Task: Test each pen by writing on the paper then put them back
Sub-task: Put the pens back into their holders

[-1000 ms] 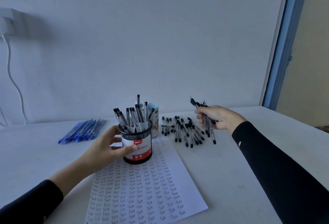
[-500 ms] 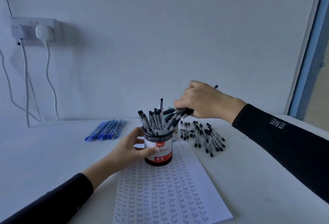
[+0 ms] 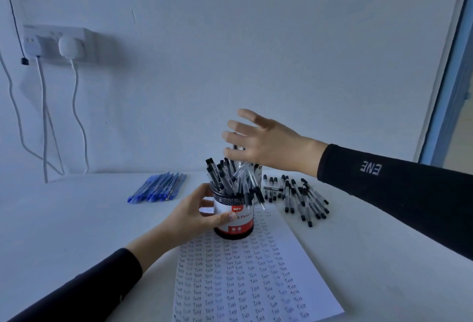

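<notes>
The right hand point(image 3: 266, 142) is spread wide, fingers straight, nothing held, above the black pens point(image 3: 231, 181). The pen holder point(image 3: 234, 219) is gripped by the left hand point(image 3: 194, 216).

Pen holder point(image 3: 234, 216) stands on the paper's point(image 3: 256, 283) far end, pens point(image 3: 227, 179) packed inside. Right of it, a loose pile point(image 3: 299, 197) lies on the table point(image 3: 76, 219); left, well apart, another bundle point(image 3: 158, 188). Behind the holder, possibly 1 more container point(image 3: 258, 171).

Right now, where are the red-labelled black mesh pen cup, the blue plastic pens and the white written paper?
Red-labelled black mesh pen cup point(image 3: 239, 229): head view, red label.
Blue plastic pens point(image 3: 157, 188): head view, bundle middle.
White written paper point(image 3: 256, 280): head view, sheet middle.
</notes>
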Available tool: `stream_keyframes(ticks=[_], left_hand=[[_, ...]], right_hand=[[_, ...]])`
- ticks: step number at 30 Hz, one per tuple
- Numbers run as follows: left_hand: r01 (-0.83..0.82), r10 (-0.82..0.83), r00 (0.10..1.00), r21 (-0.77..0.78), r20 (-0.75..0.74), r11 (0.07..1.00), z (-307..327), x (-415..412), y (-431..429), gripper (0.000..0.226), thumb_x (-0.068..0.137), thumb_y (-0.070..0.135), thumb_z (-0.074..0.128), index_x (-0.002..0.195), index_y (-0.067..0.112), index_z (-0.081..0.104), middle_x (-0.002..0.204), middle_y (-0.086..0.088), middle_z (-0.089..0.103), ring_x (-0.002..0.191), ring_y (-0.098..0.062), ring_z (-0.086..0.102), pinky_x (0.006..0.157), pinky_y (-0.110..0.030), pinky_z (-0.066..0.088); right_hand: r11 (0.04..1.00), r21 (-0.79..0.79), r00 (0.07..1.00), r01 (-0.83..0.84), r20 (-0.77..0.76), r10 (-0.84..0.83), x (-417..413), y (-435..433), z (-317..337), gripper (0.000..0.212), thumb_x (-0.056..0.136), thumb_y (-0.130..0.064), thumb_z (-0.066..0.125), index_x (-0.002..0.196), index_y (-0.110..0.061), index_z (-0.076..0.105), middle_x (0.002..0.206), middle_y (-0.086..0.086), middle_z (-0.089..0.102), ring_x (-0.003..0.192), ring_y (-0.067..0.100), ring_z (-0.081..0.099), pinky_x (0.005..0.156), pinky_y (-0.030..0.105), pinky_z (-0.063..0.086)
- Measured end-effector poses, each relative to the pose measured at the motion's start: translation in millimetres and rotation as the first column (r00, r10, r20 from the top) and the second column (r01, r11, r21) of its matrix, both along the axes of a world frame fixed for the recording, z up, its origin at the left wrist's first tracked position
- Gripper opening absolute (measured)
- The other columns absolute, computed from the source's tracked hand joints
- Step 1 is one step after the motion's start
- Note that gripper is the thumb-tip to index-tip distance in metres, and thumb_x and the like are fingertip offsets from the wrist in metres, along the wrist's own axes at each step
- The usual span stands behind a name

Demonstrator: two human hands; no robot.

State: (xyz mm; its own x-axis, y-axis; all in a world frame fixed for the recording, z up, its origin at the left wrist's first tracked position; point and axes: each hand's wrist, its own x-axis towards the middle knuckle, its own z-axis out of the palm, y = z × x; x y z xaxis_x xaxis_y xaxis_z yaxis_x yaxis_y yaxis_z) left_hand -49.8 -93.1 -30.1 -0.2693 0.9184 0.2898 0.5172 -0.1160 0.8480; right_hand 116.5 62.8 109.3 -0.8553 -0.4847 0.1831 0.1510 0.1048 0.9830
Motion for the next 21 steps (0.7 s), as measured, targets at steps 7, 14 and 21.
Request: stream_keyframes(ticks=[7,14,21], left_hand=[[0.01,-0.01,1.0,-0.022,-0.029,1.0,2.0,0.1,-1.3,0.086,0.051,0.074,0.079,0.124,0.037,0.052,0.121,0.016,0.063,0.112,-0.005,0.06,0.091,-0.033,0.055],[0.137,-0.14,0.99,-0.087,-0.022,0.987,10.5,-0.8,-4.1,0.11,0.049,0.064,0.087,0.141,0.033,0.035,0.137,0.015,0.05,0.122,-0.011,0.054,0.098,-0.036,0.052],[0.125,-0.134,0.989,-0.135,-0.059,0.983,7.7,-5.5,-3.2,0.105,0.053,0.066,0.084,0.142,0.033,0.038,0.136,0.016,0.054,0.121,-0.008,0.056,0.102,-0.038,0.05]], right_hand=[[0.963,-0.268,0.999,0.026,-0.034,-0.037,-1.9,5.4,-6.5,0.028,0.078,0.009,0.059,0.088,-0.017,0.064,0.091,0.007,0.062,0.066,0.024,0.057,0.077,0.04,0.052],[0.568,-0.809,0.983,0.152,0.065,-0.171,15.2,-11.6,-5.0,0.105,0.073,0.023,0.044,0.154,-0.039,0.017,0.158,0.012,0.022,0.109,0.026,0.056,0.091,0.034,0.047],[-0.918,-0.323,0.973,-0.231,-0.107,-0.207,43.7,9.4,-31.6,0.064,0.093,0.006,0.052,0.15,-0.015,0.031,0.14,0.016,0.05,0.106,0.024,0.063,0.085,0.033,0.057]])
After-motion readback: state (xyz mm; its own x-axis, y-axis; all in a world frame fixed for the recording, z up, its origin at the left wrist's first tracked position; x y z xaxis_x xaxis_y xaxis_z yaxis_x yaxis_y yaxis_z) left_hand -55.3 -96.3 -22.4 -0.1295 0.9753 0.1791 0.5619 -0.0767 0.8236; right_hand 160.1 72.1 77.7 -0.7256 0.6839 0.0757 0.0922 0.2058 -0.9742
